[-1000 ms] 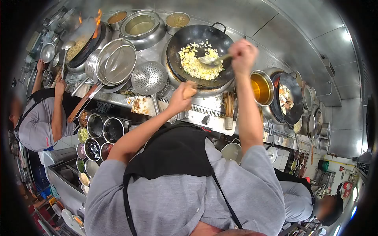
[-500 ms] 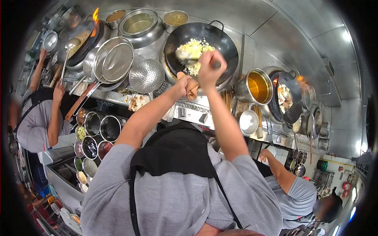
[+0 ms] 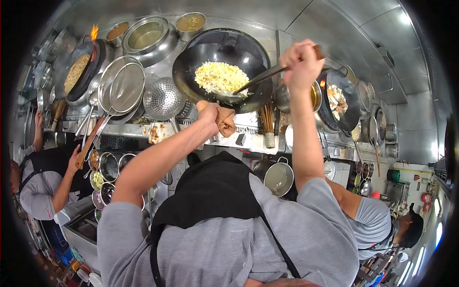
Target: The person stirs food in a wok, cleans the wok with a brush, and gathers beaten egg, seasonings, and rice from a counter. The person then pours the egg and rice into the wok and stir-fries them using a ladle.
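A black wok (image 3: 184,76) is tilted toward me over the stove, with yellow-and-white food that looks like egg fried rice (image 3: 219,75) heaped in it. My left hand (image 3: 211,116) is closed around the wok's near side through a folded brown cloth (image 3: 226,125). Raised to the right of the wok, my right hand (image 3: 301,64) is wrapped round the wooden-ended handle of a metal ladle (image 3: 265,75). The ladle's bowl rests at the near edge of the rice, inside the wok.
Left of the wok sit a perforated strainer (image 3: 164,99), wire sieves (image 3: 122,86) and a large pot (image 3: 165,50). To the right are a bamboo brush (image 3: 267,119) and another wok with food (image 3: 351,107). Co-workers stand on both sides; flame rises at far left (image 3: 94,32).
My right hand has swung up and right with the ladle. The wok has shifted and tilted toward me, and the rice has gathered into one heap. The left co-worker's hands moved lower.
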A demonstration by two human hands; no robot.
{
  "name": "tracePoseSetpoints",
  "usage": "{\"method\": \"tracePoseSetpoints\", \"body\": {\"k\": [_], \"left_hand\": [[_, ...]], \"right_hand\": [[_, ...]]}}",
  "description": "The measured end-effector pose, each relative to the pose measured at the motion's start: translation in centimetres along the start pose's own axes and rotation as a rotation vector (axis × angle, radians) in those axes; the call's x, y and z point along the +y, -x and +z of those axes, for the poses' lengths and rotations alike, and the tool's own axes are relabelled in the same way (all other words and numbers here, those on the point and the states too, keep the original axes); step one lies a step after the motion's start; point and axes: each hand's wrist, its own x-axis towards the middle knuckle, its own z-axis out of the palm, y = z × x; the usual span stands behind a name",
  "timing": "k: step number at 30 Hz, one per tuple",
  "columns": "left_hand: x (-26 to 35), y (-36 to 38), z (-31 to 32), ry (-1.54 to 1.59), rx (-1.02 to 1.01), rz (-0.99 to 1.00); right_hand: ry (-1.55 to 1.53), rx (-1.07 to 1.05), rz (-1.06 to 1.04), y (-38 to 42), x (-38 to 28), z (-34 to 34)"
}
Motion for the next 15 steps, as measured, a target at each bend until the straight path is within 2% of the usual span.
{"method": "tracePoseSetpoints", "body": {"k": [1, 3, 5, 6, 7, 8, 9, 10, 11, 13, 14, 15], "left_hand": [[-0.1, -1.6, -0.9, 0.008, 0.008, 0.06], [-3.0, -10.0, -6.6, -0.079, -0.154, 0.208], [-5.3, -15.7, -11.1, -0.163, -0.301, 0.313], [-6.2, -14.5, -11.9, -0.116, -0.297, 0.183], [-6.8, -12.8, -12.4, -0.068, -0.294, 0.054], [-7.3, -10.8, -11.6, 0.012, -0.069, -0.11], [-8.0, -10.2, -11.2, -0.008, 0.138, -0.128], [-7.7, -8.0, -9.8, 0.007, -0.019, -0.13], [-6.8, -4.5, -8.0, 0.026, -0.174, -0.133], [-2.1, -0.3, -2.7, 0.039, -0.218, -0.037], [-0.6, -2.1, -1.7, 0.034, -0.119, 0.039], [-0.3, -4.6, -2.4, 0.052, -0.182, 0.129]], "right_hand": [[0.006, 0.018, -0.036, 1.0, 2.0, 0.3], [0.046, -0.054, -0.18, 2.1, 6.4, -0.1], [0.2, -0.286, -0.43, 2.6, 7.5, -0.7], [0.196, -0.364, -0.542, 3.0, 6.1, 0.4], [0.262, -0.512, -0.505, 2.6, 4.5, 0.2], [0.147, -0.411, -0.357, 1.6, 4.0, 0.8], [0.037, -0.306, -0.205, 0.3, 3.9, 1.1], [0.003, -0.269, 0.018, -2.5, 4.1, 0.2], [-0.009, -0.234, 0.057, -3.7, 4.2, 0.1], [-0.042, -0.173, 0.136, -5.1, 4.4, 0.6], [0.026, -0.131, 0.063, -4.9, 4.9, 2.4], [0.094, -0.088, -0.007, -4.3, 5.8, 4.1]]}}
